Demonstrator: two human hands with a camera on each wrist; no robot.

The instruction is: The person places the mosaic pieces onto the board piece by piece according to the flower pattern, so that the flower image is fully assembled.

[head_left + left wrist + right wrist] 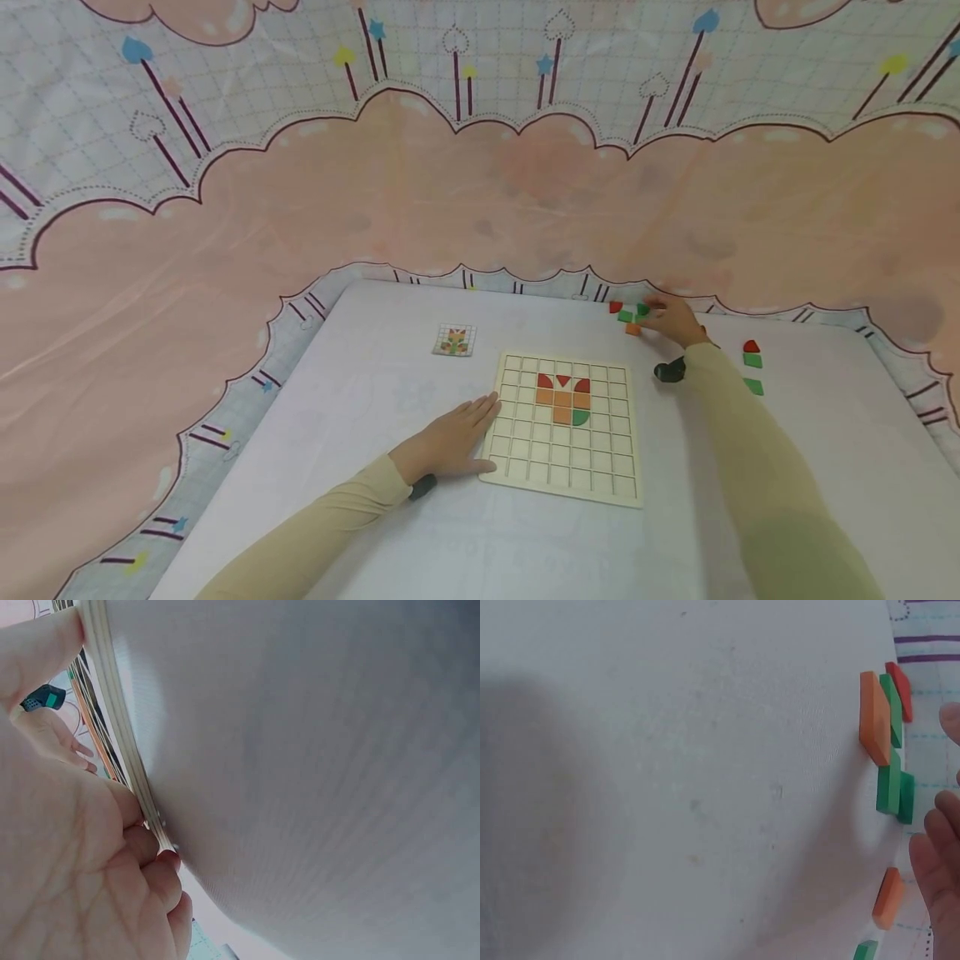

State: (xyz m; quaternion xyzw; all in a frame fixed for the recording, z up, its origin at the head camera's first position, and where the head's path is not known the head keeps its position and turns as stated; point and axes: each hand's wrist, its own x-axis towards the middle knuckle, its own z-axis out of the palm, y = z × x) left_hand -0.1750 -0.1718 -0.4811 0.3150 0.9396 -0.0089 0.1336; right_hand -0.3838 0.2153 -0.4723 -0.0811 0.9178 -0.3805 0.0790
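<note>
- Head view: A person's left hand (450, 437), fingers extended and thumb spread, touches the pale grid board (532, 467) at its nine o'clock edge, gripping nothing. At the board's one o'clock, the right hand (672, 321) reaches beside a loose red tile (615, 307) and orange tile (633, 329); whether it touches the green tile (642, 309) cannot be told. A pattern card (454, 340) lies at ten o'clock.
- Left wrist view: The left thumb, at ten o'clock, and fingertips, toward seven, meet the board's layered edge. The board looks stiff and fairly light, likely to slide if nudged; the rim is the place to steady it.
- Right wrist view: At three o'clock, right thumb and fingers stand parted, no tile visible between them. A second orange tile (889, 900) sits toward four. The tiles appear small, rigid, light and perhaps slick, best pinched by opposite side edges.
</note>
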